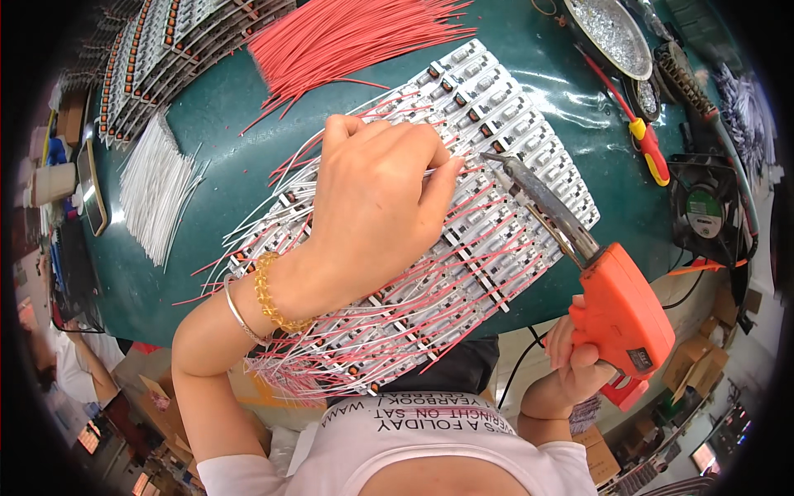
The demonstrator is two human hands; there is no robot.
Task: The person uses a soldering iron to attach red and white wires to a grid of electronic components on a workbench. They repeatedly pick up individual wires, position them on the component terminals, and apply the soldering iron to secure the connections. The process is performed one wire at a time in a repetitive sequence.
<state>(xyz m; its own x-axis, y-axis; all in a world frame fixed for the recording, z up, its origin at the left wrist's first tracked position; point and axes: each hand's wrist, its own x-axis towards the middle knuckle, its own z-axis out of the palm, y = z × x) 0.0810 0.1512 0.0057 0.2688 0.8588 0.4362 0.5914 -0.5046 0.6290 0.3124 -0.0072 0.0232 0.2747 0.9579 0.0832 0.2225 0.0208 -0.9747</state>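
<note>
My right hand (576, 355) grips a red soldering gun (628, 318) by its handle. Its metal tip (496, 157) reaches the panel of small white circuit boards (529, 124), close to my left fingertips. Over the middle of that panel, my left hand (385, 186) pinches thumb and forefinger together on what looks like a thin wire, mostly hidden by the fingers. Rows of red and white wires (413, 293) hang from the boards on the near side. The far right rows carry no wires.
A heap of red wires (356, 37) lies at the back, with a bundle of white wires (159, 194) at left. Stacked board panels (165, 58) stand back left. At right are a red-yellow screwdriver (649, 153), a dish of shiny bits (610, 33) and a black fan (707, 207).
</note>
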